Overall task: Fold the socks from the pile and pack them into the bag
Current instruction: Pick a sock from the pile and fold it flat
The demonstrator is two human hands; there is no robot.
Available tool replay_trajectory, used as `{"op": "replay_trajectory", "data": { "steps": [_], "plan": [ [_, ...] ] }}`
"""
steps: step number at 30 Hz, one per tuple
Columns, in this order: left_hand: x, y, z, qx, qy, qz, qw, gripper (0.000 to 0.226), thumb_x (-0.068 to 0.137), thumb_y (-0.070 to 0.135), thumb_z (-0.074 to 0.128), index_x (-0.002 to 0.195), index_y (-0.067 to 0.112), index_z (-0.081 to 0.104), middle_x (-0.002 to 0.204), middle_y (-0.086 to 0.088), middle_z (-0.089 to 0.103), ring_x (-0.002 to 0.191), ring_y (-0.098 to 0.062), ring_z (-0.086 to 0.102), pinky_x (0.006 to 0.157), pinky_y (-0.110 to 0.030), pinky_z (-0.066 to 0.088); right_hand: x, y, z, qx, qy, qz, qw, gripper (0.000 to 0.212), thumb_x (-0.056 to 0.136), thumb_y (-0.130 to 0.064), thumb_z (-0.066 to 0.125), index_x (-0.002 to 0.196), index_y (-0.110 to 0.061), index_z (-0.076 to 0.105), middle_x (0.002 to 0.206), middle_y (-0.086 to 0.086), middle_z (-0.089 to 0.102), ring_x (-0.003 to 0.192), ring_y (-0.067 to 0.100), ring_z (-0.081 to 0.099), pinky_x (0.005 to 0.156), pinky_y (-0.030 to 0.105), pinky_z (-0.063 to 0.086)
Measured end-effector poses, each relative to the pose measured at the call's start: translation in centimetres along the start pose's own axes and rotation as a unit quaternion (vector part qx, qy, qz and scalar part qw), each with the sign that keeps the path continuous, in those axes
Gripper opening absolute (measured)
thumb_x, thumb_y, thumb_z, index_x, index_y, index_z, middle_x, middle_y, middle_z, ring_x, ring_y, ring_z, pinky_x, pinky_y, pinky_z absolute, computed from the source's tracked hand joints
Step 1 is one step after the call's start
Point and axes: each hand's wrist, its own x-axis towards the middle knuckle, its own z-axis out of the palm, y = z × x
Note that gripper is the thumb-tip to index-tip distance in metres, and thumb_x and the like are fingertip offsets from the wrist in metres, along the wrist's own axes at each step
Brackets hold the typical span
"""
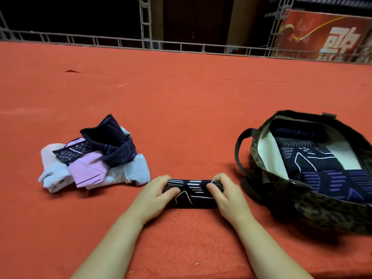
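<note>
A dark navy sock (191, 195) with pale line patterning lies folded into a short bundle on the red cloth surface (181, 107), low in the centre of the view. It sits directly between the two hands, its long side running from one to the other. The left hand (156, 195) grips its left end, fingers curled over the top edge and thumb pressed on the near face. The right hand (225, 195) grips the right end the same way, fingers hooked over the far edge, thumb on the patterned face. Both hands are clamped on the sock, which rests on the cloth.

At about ten o'clock from the sock, near but apart, lies the pile of socks (94, 156): pale blue and lilac ones underneath, dark navy patterned ones draped on top.

At about two to three o'clock stands the bag (314, 208), leopard-print outside with a pale lining, mouth open, one dark strap looping toward the sock. Folded navy patterned socks (314, 160) already lie inside it.

At twelve o'clock, beyond the cloth's far edge, runs a metal truss frame (145, 23), with a red banner (326, 35) at upper right.
</note>
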Motion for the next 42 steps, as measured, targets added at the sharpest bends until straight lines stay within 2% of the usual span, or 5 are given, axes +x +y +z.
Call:
{"op": "replay_trajectory", "data": {
  "steps": [13,21,28,34,42],
  "plan": [
    [1.0,-0.9,0.9,0.1,0.024,-0.054,0.993,0.027,0.083,0.043,0.057,0.068,0.023,0.046,0.064,0.011,0.048,0.068,-0.011,0.049,0.102,-0.024,0.027,2.1,0.0,1.4,-0.234,-0.005,0.12,0.965,0.036,0.084,-0.059,0.05,0.088,-0.024,0.061,0.09,-0.006,0.059,0.095,0.019,0.054,0.086,0.037,0.04],
    [1.1,-0.5,1.0,0.256,-0.049,-0.1,0.96,0.066,0.083,0.067,0.045,0.129,0.019,0.053,0.152,0.004,0.03,0.145,-0.017,0.012,0.117,-0.034,0.011,1.9,-0.2,1.2,-0.265,-0.052,0.1,0.958,0.049,0.085,-0.066,0.042,0.072,-0.02,0.055,0.091,-0.001,0.057,0.094,0.022,0.049,0.086,0.036,0.036],
    [-0.4,3.3,1.6,-0.187,0.045,-0.131,0.972,0.026,0.079,0.041,0.065,0.092,0.021,0.055,0.083,0.009,0.062,0.078,-0.005,0.058,0.07,-0.02,0.045,-0.3,-2.5,-1.2,0.068,-0.008,0.129,0.989,0.022,0.091,-0.038,0.057,0.083,-0.019,0.047,0.076,-0.01,0.055,0.07,0.002,0.051,0.062,0.013,0.037],
    [3.1,10.7,3.9,-0.279,0.096,-0.075,0.952,0.023,0.093,0.02,0.058,0.113,0.028,0.049,0.092,0.004,0.057,0.068,-0.008,0.056,0.046,-0.023,0.047,-1.0,-4.8,-9.5,0.171,0.023,0.113,0.979,0.053,0.086,-0.031,0.061,0.13,-0.032,0.032,0.117,-0.005,0.056,0.101,0.008,0.059,0.087,0.025,0.047],
    [9.9,20.9,10.2,-0.323,-0.036,0.003,0.946,0.03,0.092,0.006,0.055,0.097,0.036,0.053,0.107,-0.001,0.056,0.086,-0.014,0.059,0.063,-0.031,0.056,-0.4,-1.7,-23.5,0.101,0.176,0.099,0.974,0.036,0.087,-0.015,0.065,0.106,-0.026,0.037,0.106,-0.007,0.049,0.093,0.017,0.06,0.071,0.04,0.058]
  ]
}}
